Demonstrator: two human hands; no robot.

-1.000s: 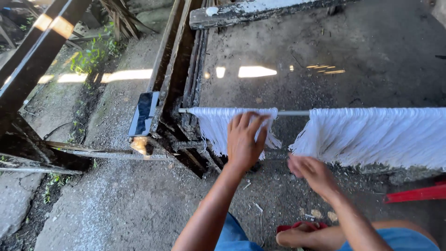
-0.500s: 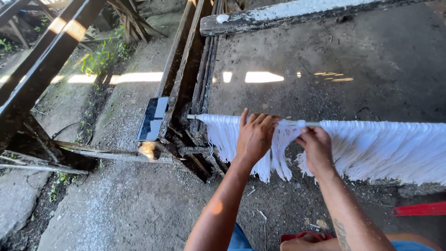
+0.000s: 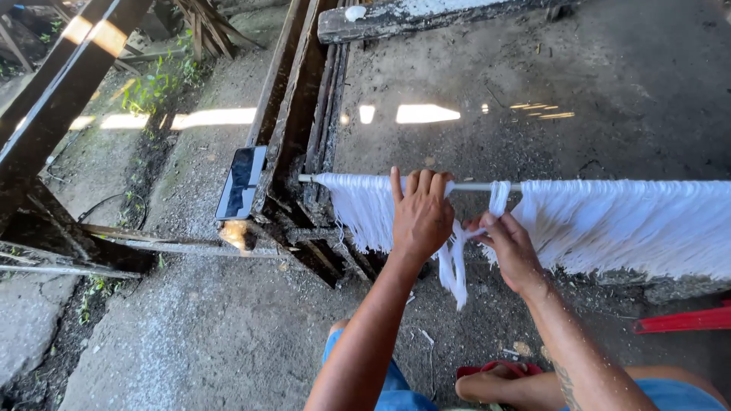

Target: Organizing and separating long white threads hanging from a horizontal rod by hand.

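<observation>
White yarn (image 3: 624,224) hung in a thick fringe from a thin white rod (image 3: 472,186) that ran level across the middle of the view, above a rough concrete floor (image 3: 548,84). The fringe lay in two masses: a smaller one near the rod's left end and a broad one reaching to the right edge, with a short bare stretch of rod between them. One thin loop of yarn crossed that bare stretch.

The left hand (image 3: 420,217) lay over the rod at the inner edge of the smaller mass, fingers extended upward and wrapped on the yarn there, back of the hand toward the camera. A loose bundle of strands (image 3: 454,266) dropped below it. The right hand (image 3: 512,250) sat just beside it, lower, fingers curled and pinching strands that led up to the loop on the rod. The two hands were near, nearly touching at the bundle.

The rod's left end met a dark, weathered wooden frame (image 3: 293,114), whose beams ran up and away. A phone (image 3: 241,183) leaned on the frame's outer side, screen dark. Left of that, sunlit patches and some weeds (image 3: 156,84) showed on the ground. Below, the person's blue shorts (image 3: 388,380) and a foot in a red sandal (image 3: 495,374) appeared, and a red object (image 3: 681,320) lay at the right edge.
</observation>
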